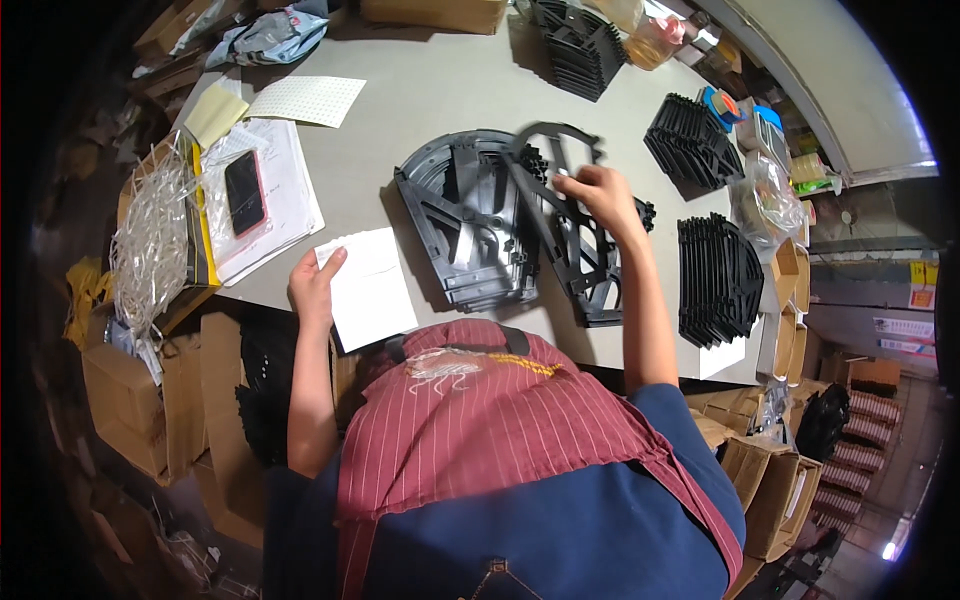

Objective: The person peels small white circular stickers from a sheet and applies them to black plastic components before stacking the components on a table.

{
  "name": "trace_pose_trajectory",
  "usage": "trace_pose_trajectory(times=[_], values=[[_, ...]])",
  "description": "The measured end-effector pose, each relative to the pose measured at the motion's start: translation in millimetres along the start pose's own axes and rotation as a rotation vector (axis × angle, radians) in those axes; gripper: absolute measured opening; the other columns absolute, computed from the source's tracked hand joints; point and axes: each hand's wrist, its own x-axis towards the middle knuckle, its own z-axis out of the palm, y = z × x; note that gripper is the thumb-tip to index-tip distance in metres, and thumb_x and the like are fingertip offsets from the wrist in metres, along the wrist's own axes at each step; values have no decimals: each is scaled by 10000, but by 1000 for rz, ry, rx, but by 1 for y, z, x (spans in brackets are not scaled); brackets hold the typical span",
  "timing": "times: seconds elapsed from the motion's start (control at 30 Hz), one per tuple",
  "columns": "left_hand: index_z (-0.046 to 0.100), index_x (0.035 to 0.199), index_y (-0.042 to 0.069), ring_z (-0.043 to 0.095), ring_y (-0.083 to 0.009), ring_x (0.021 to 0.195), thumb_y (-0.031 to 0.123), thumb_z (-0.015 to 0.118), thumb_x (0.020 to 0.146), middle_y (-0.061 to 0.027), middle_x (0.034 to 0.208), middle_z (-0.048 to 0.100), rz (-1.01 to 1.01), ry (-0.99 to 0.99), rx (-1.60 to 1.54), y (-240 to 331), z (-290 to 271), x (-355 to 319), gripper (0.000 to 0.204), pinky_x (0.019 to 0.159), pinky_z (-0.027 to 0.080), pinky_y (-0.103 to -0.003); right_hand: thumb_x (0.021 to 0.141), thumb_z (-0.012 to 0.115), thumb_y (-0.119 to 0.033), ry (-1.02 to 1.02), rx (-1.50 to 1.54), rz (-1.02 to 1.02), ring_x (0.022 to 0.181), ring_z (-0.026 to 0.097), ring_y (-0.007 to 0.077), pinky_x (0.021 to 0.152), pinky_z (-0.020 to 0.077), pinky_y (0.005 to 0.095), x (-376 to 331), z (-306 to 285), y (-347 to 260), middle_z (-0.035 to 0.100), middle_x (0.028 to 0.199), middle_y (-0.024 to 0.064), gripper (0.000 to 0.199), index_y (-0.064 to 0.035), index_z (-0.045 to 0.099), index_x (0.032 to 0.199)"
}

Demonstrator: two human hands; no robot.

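Frame [552, 236] is clasped by right grip [604, 200], paper [370, 290] by left [314, 285]; carton [224, 370] contains black parts [264, 360].

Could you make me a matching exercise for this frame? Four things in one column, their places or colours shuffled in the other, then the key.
Things:
1. White sheet nearest the apron
2. Single black openwork frame
3. Phone
4. Striped apron

Places or colours:
A. Held in the right hand
B. Dark red
C. Held in the left hand
D. Lying over papers on the table's left side

Right pairs: 1-C, 2-A, 3-D, 4-B
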Motion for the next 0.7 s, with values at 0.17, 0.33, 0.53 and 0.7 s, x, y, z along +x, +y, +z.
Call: trace_pose_trajectory(times=[0.17, 0.33, 0.53, 0.7], values=[[693, 1139, -54, 678, -127, 880, 118, 755, 933, -95, 1021, 745, -19, -29, 4, -2, 1, 6, 275, 810, 511, -241, 781, 738, -556, 51, -303, 159, 794, 735, 372, 750, 559, 459, -24, -7, 109, 730, 816, 237, 596, 32, 756, 876], [686, 1147, -60, 679, -130, 895, 106, 755, 929, -97, 1040, 741, -22, -11, -68, -11, -5, 6, 282, 823, 512, -245, 851, 707, -640, 73, -683, 6, 698, 690, 374, 669, 543, 433, -28, -8, 83, 672, 704, 227, 674, 26, 687, 751], [686, 1130, -57, 685, -130, 888, 101, 755, 928, -97, 1035, 740, -18, -6, -45, -3, 2, 6, 265, 815, 520, -249, 819, 704, -120, -260, 227, -443, 799, 714, 284, 740, 563, 368, 30, 45, -25, 720, 888, 164, 223, 19, 666, 989], [682, 1105, -51, 693, -129, 852, 103, 752, 932, -91, 1006, 740, -15, -13, -73, -5, 1, 1, 241, 779, 539, -246, 781, 703, -58, -259, -14, -674, 782, 712, 302, 707, 556, 396, 73, 96, -73, 711, 826, 164, 169, -1, 665, 935]])
